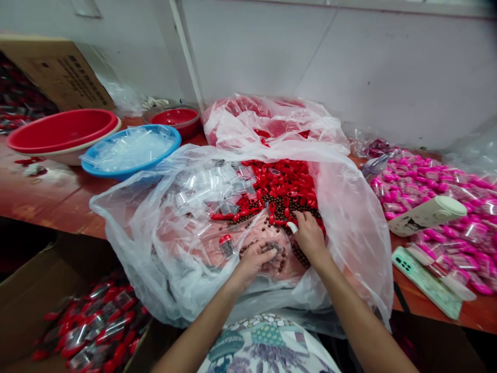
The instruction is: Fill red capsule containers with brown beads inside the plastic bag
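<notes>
A large clear plastic sheet [349, 207] lies spread on the table and holds a heap of red plastic pieces [289, 178], small brown beads [272, 203] and several little clear bags [205, 184]. My left hand [254, 261] is cupped over some brown beads and a small clear bag near the sheet's front. My right hand [308, 233] rests fingers-down on the beads just right of it, at the edge of the red pieces. A filled small bag with a red piece [226, 244] lies just left of my left hand.
A blue basin [165, 150] of clear bags, a red basin [62, 129] and a smaller red bowl [174, 118] stand at the left back. Pink packed items [427, 181], a white bottle [427, 215] and a phone [423, 282] lie right. A box of packed red items [97, 326] sits below left.
</notes>
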### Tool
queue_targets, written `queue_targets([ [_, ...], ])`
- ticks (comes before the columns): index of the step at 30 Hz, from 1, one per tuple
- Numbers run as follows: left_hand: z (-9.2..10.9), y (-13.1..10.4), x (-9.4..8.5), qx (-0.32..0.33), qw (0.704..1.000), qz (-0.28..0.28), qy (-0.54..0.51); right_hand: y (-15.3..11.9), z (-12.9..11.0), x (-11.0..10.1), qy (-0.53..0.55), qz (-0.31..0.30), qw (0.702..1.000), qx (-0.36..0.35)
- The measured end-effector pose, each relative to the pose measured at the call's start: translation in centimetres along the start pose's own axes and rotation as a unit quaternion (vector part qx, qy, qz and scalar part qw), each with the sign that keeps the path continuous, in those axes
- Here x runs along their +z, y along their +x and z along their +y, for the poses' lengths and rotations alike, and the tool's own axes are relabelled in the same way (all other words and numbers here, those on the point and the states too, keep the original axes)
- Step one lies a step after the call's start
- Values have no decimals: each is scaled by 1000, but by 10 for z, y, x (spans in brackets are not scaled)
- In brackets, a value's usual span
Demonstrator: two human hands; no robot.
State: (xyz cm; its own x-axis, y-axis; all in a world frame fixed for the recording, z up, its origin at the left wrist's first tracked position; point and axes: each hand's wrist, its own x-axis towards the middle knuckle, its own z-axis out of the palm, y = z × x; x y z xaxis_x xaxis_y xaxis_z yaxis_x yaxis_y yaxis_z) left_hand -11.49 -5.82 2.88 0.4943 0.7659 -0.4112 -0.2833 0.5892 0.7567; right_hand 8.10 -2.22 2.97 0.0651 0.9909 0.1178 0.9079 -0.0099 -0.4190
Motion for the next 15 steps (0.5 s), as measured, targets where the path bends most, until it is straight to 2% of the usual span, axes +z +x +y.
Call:
queue_targets([
  [5,-2,-1,-3,-1,1000,14,-7,-3,5,5,68,-34,997,-32],
  [9,-2,-2,0,-1,1000,12,-13,-3,12,9,161,-48,986,-11],
  [15,3,-6,7,6,1000,-3,-14,-21,3,6,347,-106,932,19],
])
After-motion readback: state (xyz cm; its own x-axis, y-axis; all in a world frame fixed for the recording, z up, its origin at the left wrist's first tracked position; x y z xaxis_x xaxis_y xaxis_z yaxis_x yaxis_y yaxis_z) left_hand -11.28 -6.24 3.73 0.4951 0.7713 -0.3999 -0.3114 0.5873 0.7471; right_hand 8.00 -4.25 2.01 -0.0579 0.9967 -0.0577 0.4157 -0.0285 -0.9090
